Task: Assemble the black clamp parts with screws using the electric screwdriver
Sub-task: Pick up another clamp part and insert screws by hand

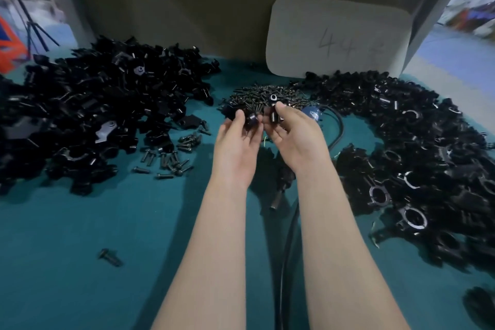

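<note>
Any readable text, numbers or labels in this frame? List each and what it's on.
"44" then a third mark too blurred to read: handwritten on the grey card leaning against the back wall.
Blue label behind the right hand: too blurred to read.
Nothing else legible.

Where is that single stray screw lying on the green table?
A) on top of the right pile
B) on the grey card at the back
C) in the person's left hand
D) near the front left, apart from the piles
D: the lone screw lies by itself on the bare green table, nearer the viewer than the left pile and left of the person's arms.
</note>
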### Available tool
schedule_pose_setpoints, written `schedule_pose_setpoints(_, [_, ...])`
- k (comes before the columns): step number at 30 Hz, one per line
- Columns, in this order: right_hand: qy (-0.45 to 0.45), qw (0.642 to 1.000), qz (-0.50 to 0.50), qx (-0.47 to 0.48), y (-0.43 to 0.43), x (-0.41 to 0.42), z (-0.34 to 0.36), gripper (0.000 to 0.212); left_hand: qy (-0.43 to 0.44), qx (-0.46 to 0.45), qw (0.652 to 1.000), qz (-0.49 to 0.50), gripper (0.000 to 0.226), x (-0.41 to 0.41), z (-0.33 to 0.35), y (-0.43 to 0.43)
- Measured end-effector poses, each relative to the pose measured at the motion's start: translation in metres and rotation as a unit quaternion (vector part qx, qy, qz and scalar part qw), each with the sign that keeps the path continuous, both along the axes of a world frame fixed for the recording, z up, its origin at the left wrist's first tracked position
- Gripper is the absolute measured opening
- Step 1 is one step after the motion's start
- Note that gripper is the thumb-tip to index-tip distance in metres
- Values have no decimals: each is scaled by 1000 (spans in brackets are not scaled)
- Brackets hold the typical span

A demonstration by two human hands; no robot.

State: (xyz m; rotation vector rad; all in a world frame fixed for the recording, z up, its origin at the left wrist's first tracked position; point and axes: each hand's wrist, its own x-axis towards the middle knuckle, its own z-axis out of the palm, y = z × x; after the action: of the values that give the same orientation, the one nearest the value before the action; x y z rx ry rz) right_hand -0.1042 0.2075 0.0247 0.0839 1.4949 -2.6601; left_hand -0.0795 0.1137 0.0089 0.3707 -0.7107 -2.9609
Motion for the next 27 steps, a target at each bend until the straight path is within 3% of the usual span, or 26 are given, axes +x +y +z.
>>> schedule_pose_setpoints(5, [6,998,-32,58,-1,-6,-1,7,-1,-5,1000,13,20,-7,-7,0])
schedule_pose_setpoints(8, [-16,998,-33,54,-3,-6,-2,8,-14,-33,999,26,6,-10,-8,-1])
schedule_pose_setpoints(13, [-17,1000,-12,12,-6,-3,3,11,8,-21,998,63,44,-10,-9,1])
schedule_pose_setpoints(18, [-9,1000,-19,10,-4,-3,2,12,24,-57,996,66,32,-6,-5,0])
schedule_pose_setpoints(21, [7,997,-27,73,-3,-4,-1,12,-4,-143,987,71,18,-5,-6,1])
schedule_pose_setpoints(24, [31,989,-29,141,-8,-4,-1,16,-79,-315,939,116,11,-6,-9,4])
schedule_pose_setpoints(27, [51,983,-30,177,-13,-4,-1,20,-90,-337,928,132,18,-5,-10,4])
